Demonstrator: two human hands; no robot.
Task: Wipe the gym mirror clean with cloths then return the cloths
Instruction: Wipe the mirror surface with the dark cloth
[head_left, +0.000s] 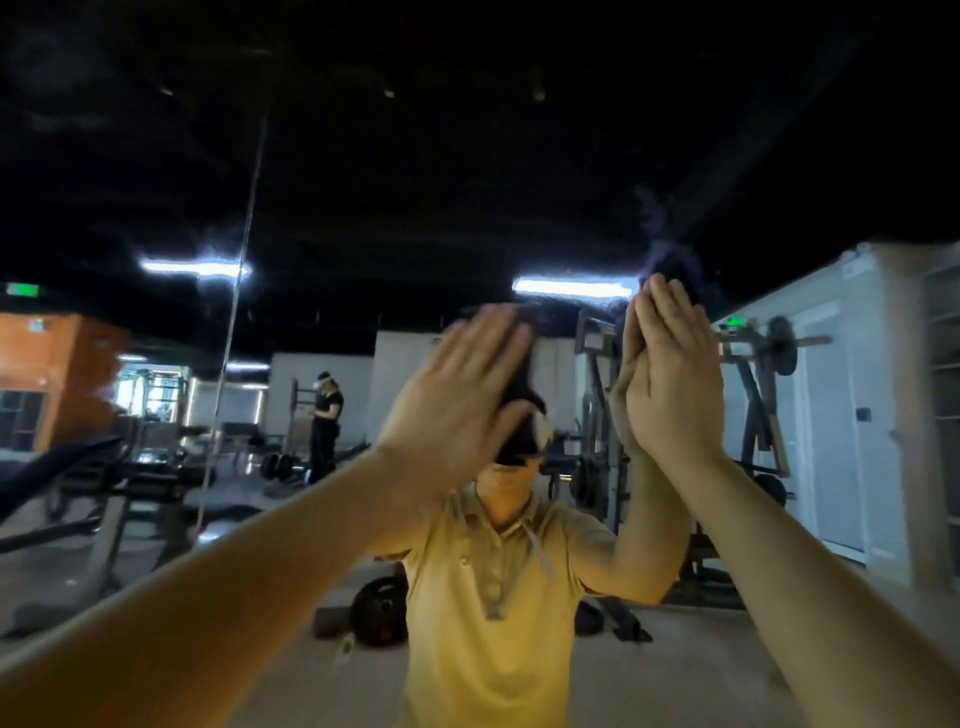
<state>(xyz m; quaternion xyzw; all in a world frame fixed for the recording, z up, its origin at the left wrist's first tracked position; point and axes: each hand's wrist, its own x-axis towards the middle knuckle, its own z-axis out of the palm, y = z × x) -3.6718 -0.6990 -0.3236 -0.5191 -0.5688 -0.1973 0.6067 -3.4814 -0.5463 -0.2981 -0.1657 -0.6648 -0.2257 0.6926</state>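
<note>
Mirror work: left hand and right hand flat, fingers straight, pressing dark cloths; unpinched, one could slide out and drop.

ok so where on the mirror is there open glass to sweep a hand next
Bare mirror lies above both hands, and there is a wide patch between the left hand and the seam. A smaller patch sits right of the right hand. The strip between the hands is tight.
</note>
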